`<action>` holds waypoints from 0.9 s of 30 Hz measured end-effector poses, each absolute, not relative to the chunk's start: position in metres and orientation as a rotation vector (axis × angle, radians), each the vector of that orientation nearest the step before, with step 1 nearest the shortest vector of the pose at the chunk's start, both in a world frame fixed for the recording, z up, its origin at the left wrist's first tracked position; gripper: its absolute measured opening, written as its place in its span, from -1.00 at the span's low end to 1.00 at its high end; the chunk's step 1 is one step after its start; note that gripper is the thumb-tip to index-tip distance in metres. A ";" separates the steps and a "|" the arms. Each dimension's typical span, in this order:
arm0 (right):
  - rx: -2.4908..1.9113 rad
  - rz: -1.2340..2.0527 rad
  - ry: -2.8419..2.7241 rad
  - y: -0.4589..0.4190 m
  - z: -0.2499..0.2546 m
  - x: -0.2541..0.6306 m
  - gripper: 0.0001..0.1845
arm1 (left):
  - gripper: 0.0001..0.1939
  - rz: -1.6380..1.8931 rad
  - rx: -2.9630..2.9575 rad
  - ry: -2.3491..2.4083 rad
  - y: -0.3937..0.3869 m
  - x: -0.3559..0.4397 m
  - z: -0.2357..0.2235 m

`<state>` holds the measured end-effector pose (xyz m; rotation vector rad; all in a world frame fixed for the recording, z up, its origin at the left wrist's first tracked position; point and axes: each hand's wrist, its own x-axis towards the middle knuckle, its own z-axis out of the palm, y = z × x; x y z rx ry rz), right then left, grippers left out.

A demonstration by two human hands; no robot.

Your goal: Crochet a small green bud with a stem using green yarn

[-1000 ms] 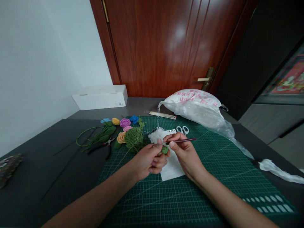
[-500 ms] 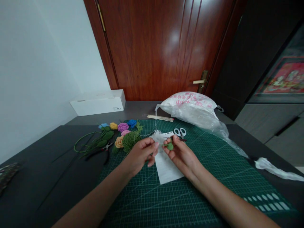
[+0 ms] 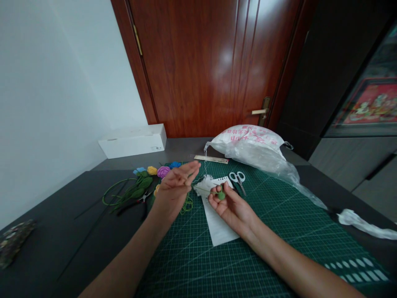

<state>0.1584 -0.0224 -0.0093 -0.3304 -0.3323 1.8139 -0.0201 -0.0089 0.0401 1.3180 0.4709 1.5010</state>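
Between the thumb and fingers of my right hand is a small green crocheted piece, held above a sheet of white paper. A taut strand of green yarn runs from it to my left hand. That hand is raised, with its fingers bent around the strand and their tips pointing right. Behind the strand lies a tuft of white stuffing. My left hand covers most of the green yarn ball, leaving loose loops showing.
On the left lie crocheted flowers, one of them purple, green leaves and pliers. White scissors rest on the green cutting mat. Behind are a white box and a plastic bag.
My left hand has moved up and left, away from my right hand, drawing the green yarn out between them. My right hand still holds the crocheted piece. The view has shifted slightly.
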 end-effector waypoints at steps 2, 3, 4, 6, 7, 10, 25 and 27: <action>-0.314 1.820 -0.349 -0.023 -0.008 0.159 -0.74 | -0.70 1.464 1.739 0.692 -0.009 -0.020 0.037; -0.310 1.821 -0.359 -0.023 -0.007 0.160 -0.74 | -0.67 1.426 1.918 0.822 -0.009 -0.020 0.035; -0.310 1.819 -0.371 -0.023 -0.007 0.160 -0.74 | -0.65 1.389 2.039 0.943 -0.009 -0.019 0.033; -0.318 1.802 -0.401 -0.023 -0.007 0.161 -0.75 | -0.66 1.359 2.100 1.108 -0.010 -0.016 0.030; -0.319 1.788 -0.416 -0.023 -0.007 0.161 -0.75 | -0.67 1.354 2.093 1.149 -0.011 -0.013 0.029; -0.311 1.749 -0.458 -0.022 -0.005 0.163 -0.77 | -0.65 1.280 1.951 1.067 -0.018 -0.003 0.032; -0.122 1.503 -0.700 0.013 0.102 0.160 -0.73 | -0.31 1.435 1.562 0.681 -0.007 0.028 0.138; -0.103 1.447 -0.727 0.016 0.113 0.159 -0.72 | -0.30 1.486 1.560 0.675 -0.004 0.032 0.146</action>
